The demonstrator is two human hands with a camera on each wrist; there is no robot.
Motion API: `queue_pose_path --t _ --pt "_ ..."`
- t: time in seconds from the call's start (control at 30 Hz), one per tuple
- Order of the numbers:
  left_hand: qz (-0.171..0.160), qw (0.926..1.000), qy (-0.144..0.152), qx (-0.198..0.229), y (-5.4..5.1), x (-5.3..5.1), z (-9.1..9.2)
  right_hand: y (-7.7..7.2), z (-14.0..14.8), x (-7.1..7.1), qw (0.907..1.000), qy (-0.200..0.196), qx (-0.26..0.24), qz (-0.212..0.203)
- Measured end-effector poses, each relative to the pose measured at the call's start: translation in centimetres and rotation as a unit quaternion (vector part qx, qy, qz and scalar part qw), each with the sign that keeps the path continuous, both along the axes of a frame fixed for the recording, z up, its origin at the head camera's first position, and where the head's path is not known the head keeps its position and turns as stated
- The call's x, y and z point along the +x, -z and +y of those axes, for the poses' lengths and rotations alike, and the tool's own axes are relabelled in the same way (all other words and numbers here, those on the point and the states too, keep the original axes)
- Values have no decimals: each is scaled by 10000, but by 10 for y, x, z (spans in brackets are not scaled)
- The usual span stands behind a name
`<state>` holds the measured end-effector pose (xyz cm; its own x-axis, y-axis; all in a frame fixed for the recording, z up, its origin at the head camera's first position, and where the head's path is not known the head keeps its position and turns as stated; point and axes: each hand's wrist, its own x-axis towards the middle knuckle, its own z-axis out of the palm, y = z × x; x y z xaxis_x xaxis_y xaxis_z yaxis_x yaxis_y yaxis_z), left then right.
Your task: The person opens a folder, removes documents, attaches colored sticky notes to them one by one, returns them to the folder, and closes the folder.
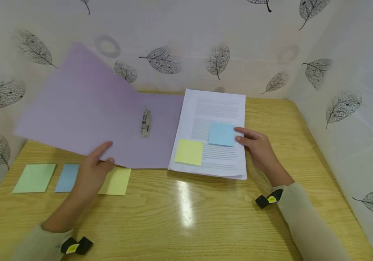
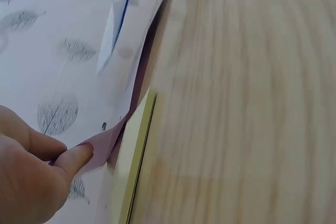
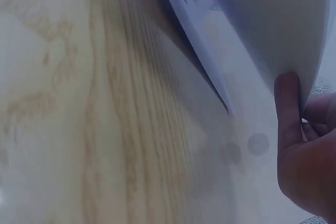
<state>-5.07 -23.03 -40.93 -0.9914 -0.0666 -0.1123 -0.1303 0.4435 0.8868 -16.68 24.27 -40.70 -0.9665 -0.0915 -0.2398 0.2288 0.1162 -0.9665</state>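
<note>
A lavender folder (image 1: pixel 160 145) stands spread out, with a metal clip (image 1: pixel 145 124) inside. My left hand (image 1: pixel 92 168) pinches the near edge of its raised left cover; the left wrist view shows thumb and fingers (image 2: pixel 79 156) on that edge. Over the folder's right part lies a stack of printed papers (image 1: pixel 219 170), its right side tilted up. A yellow sticky note (image 1: pixel 189 152) and a blue sticky note (image 1: pixel 221 134) sit on the top sheet. My right hand (image 1: pixel 263 152) grips the stack's right edge beside the blue note; part of its fingers is hidden.
Along the table's left front lie a green note pad (image 1: pixel 34 178), a blue note pad (image 1: pixel 66 177), partly behind my left hand, and a yellow note pad (image 1: pixel 116 183). Leaf-patterned walls (image 1: pixel 189 36) border the wooden table (image 1: pixel 206 224) at the back and sides.
</note>
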Motion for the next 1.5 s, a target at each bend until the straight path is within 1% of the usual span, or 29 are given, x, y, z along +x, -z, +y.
queue_pose_path --t 0.13,0.27,0.4,0.53,0.73,0.87,1.13,1.2,1.23,1.3,1.33,1.37,1.43,1.47,1.5 --pt "-117 9994 295 147 2 1 23 3 -1 -3 9998 -94 38 -156" --pt "-232 9969 532 540 5 1 46 5 1 -4 9994 -124 49 -315" --pt "-359 9929 650 933 8 2 66 6 4 -6 9988 -129 53 -478" --pt "-459 9910 694 1049 10 4 79 6 7 -7 9979 -139 198 -592" --pt "-445 9915 693 1010 10 7 87 9 11 -7 9963 -147 508 -673" --pt "-425 9911 731 1026 9 8 89 11 14 -7 9954 -203 604 -717" --pt "-405 9899 769 1117 11 9 90 17 16 -8 9947 -205 680 -749" --pt "-411 9903 766 1083 10 9 90 19 15 -9 9936 -264 859 -684" --pt "-409 9907 761 1054 10 9 91 20 15 -9 9923 -329 1029 -611" --pt "-377 9918 757 955 10 10 92 21 14 -9 9876 -496 1430 -411" --pt "-333 9926 771 876 10 10 92 22 13 -9 9828 -591 1731 -261" --pt "-271 9931 800 811 10 10 93 22 12 -9 9752 -705 2098 -59" --pt "-146 9934 882 716 10 11 94 22 9 -8 9560 -889 2781 292" --pt "-88 9934 929 671 10 11 95 22 7 -7 9445 -959 3112 436" --pt "-28 9932 985 623 10 11 95 21 5 -7 9307 -1031 3463 562"
